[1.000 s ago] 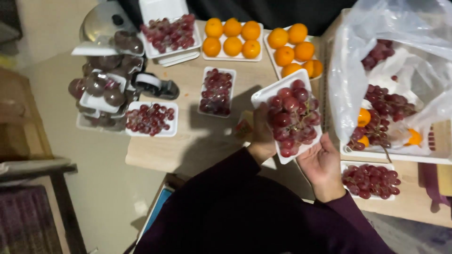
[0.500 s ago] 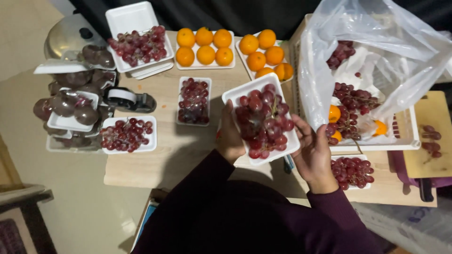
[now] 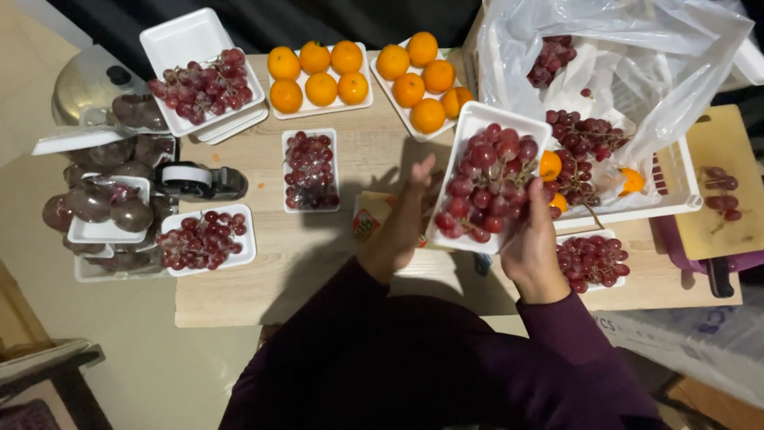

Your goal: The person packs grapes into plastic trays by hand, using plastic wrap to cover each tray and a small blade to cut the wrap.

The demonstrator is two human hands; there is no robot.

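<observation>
My right hand [image 3: 532, 243] grips the lower right edge of a white foam tray [image 3: 476, 121] heaped with red grapes [image 3: 487, 182], held tilted above the wooden table [image 3: 318, 271]. My left hand [image 3: 407, 213] is beside the tray's left edge with fingers spread; whether it touches the tray is unclear. A small colourful packet [image 3: 368, 220] lies on the table just left of that hand. Another small tray of red grapes [image 3: 593, 261] rests right of my right hand.
Two trays of oranges [image 3: 320, 73] [image 3: 422, 78] sit at the back. Grape trays [image 3: 310, 169] [image 3: 205, 237] [image 3: 200, 84] lie at centre and left, beside a tape dispenser [image 3: 199, 180] and wrapped trays [image 3: 103, 211]. A white crate [image 3: 676, 187] with a plastic bag [image 3: 637, 56] stands on the right, next to a cutting board [image 3: 728, 191].
The grape tray has shifted from directly in front of me toward the right, now tilted near the crate. My left hand has come off the tray's left edge and opened.
</observation>
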